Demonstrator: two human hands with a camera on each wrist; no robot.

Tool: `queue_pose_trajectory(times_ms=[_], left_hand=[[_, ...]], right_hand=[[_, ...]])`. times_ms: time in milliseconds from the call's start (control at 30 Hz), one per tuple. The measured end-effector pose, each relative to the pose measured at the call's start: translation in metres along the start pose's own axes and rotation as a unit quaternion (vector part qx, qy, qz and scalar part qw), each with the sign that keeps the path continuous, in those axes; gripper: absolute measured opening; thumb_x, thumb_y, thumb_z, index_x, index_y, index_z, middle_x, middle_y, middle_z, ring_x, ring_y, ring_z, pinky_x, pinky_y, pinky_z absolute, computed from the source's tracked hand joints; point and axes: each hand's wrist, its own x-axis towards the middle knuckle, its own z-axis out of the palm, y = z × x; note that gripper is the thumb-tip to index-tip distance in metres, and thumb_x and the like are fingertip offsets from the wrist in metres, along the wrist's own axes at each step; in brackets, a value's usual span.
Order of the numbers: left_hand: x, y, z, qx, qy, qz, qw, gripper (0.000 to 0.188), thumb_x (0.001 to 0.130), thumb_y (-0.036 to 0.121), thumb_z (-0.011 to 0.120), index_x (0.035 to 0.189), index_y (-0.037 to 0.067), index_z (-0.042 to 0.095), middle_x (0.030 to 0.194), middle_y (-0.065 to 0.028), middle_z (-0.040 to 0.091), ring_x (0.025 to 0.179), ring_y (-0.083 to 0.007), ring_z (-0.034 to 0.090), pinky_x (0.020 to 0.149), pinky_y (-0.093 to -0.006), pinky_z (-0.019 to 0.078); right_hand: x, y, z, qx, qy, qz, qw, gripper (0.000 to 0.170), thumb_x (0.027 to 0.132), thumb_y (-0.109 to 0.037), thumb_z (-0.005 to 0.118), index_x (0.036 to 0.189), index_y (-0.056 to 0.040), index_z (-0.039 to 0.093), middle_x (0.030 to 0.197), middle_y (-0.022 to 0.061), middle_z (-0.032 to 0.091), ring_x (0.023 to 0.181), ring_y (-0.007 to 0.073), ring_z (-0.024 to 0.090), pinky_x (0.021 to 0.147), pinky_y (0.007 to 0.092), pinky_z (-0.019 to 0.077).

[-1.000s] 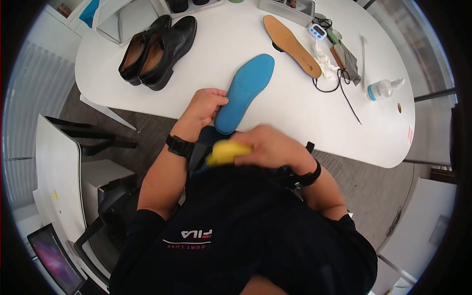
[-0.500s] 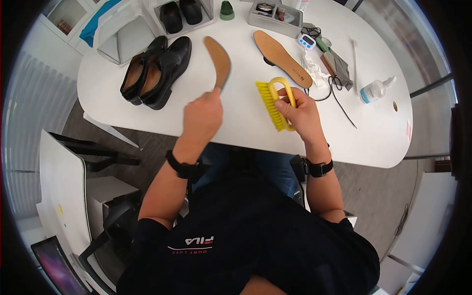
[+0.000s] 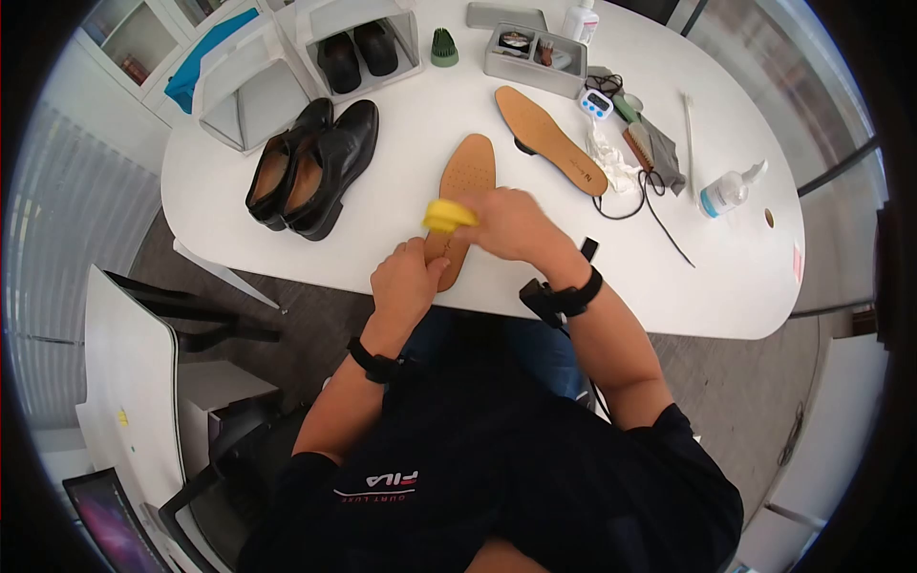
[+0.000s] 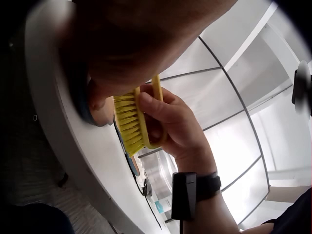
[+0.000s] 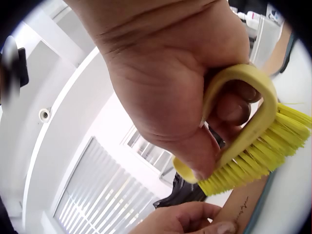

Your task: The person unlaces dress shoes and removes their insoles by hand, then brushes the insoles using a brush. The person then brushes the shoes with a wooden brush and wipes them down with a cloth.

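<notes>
A tan insole point(image 3: 468, 167) with a blue underside lies on the white table, toe end pointing away from me. My left hand point(image 3: 403, 282) pinches its heel end near the table's front edge, thumb on the tan face. In my right hand point(image 3: 521, 227) is a yellow scrubbing brush point(image 3: 449, 215), slightly blurred, over the insole's heel half. The right wrist view shows fingers curled through the loop handle of the brush point(image 5: 268, 97), its bristles down against the insole point(image 5: 248, 200). A second tan insole point(image 3: 549, 138) rests to the right, tilted on a small black object.
Black leather shoes point(image 3: 334, 172) stand at left, before open white boxes point(image 3: 253, 81). Behind are a green brush point(image 3: 444, 48) and a metal tin point(image 3: 535, 62). On the right sit a timer point(image 3: 597, 103), crumpled tissue point(image 3: 611, 158), black laces point(image 3: 669, 224) and a spray bottle point(image 3: 721, 196).
The blue side of the insole showed first; my left hand has turned it over and laid it tan side up. My right hand has brought the brush across onto it.
</notes>
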Motion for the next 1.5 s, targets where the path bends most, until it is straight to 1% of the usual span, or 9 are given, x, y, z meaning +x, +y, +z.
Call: queue_pose_trajectory(times_ms=[300,467,633,733,800,967,1100,1233,1500], left_hand=[[0.008,-0.011,-0.005,-0.061,-0.017,-0.010,0.998,0.036,0.089,0.037,0.078,0.092,0.003,0.066,0.081,-0.0189,0.073,0.082,-0.0419,0.071,0.073,-0.0493,0.0546],[0.012,-0.012,-0.004,-0.062,-0.037,-0.012,0.997,0.036,0.088,0.039,0.078,0.091,0.005,0.066,0.081,-0.0183,0.073,0.081,-0.0414,0.071,0.073,-0.0497,0.0543],[0.014,-0.018,-0.002,-0.083,-0.006,-0.026,0.996,0.036,0.087,0.039,0.078,0.090,0.004,0.068,0.080,-0.0184,0.073,0.082,-0.0415,0.071,0.073,-0.0497,0.0545],[0.041,-0.032,-0.003,-0.074,0.069,-0.065,0.993,0.036,0.086,0.038,0.078,0.090,0.003,0.069,0.081,-0.0191,0.073,0.083,-0.0418,0.071,0.075,-0.0504,0.0545],[0.070,-0.032,-0.022,-0.073,0.093,-0.075,0.990,0.036,0.086,0.037,0.078,0.088,0.002,0.068,0.080,-0.0202,0.072,0.085,-0.0415,0.072,0.076,-0.0508,0.0547],[0.117,-0.023,-0.047,0.142,0.166,-0.043,0.975,0.029,0.090,0.031,0.076,0.097,0.005,0.066,0.105,-0.0165,0.072,0.084,-0.0414,0.072,0.074,-0.0477,0.0581],[0.123,0.037,-0.026,0.141,0.265,0.170,0.939,0.027,0.092,0.029,0.076,0.098,0.004,0.067,0.105,-0.0136,0.072,0.083,-0.0375,0.072,0.073,-0.0435,0.0586],[0.150,0.116,0.069,-0.229,-0.119,0.057,0.964,0.035,0.089,0.033,0.076,0.115,0.010,0.075,0.095,-0.0153,0.074,0.087,-0.0353,0.072,0.081,-0.0481,0.0572],[0.153,0.191,0.109,-0.015,0.013,0.318,0.948,0.052,0.089,0.037,0.076,0.129,0.006,0.064,0.127,-0.0183,0.061,0.103,-0.0399,0.068,0.089,-0.0507,0.0560]], right_hand=[[0.073,0.065,-0.013,-0.118,0.166,0.214,0.955,0.045,0.086,-0.037,0.077,0.121,-0.0090,0.071,0.105,0.0171,0.076,0.104,0.0376,0.072,0.090,0.0502,0.0564],[0.062,0.046,0.006,0.095,-0.133,0.000,0.987,0.044,0.085,-0.037,0.078,0.124,-0.0158,0.071,0.109,0.0184,0.076,0.105,0.0373,0.072,0.090,0.0485,0.0565],[0.079,0.076,-0.014,-0.156,0.180,0.183,0.954,0.039,0.091,-0.032,0.074,0.120,-0.0045,0.073,0.101,0.0152,0.077,0.092,0.0311,0.075,0.084,0.0423,0.0580],[0.045,0.114,-0.023,0.286,0.220,0.099,0.927,0.033,0.101,-0.025,0.067,0.125,-0.0020,0.066,0.093,0.0068,0.073,0.071,0.0154,0.067,0.065,0.0314,0.0546],[0.005,0.127,-0.025,0.661,0.100,0.094,0.737,0.037,0.101,-0.025,0.069,0.128,0.0000,0.062,0.086,0.0030,0.069,0.055,0.0087,0.057,0.051,0.0255,0.0480],[-0.102,0.122,-0.003,0.805,0.129,0.056,0.576,0.041,0.099,-0.023,0.072,0.130,0.0009,0.060,0.096,0.0117,0.072,0.050,0.0066,0.052,0.044,0.0178,0.0419],[-0.171,0.136,0.029,0.812,0.180,0.067,0.551,0.042,0.098,-0.025,0.073,0.130,0.0004,0.060,0.097,0.0133,0.072,0.051,0.0077,0.056,0.042,0.0174,0.0411],[-0.185,0.125,0.027,0.809,0.179,0.142,0.542,0.047,0.095,-0.026,0.078,0.129,0.0020,0.060,0.097,0.0129,0.073,0.052,0.0084,0.057,0.044,0.0185,0.0439],[-0.183,0.132,0.018,0.814,0.104,0.115,0.560,0.044,0.096,-0.025,0.076,0.128,0.0041,0.062,0.094,0.0120,0.074,0.050,0.0070,0.054,0.044,0.0180,0.0430]])
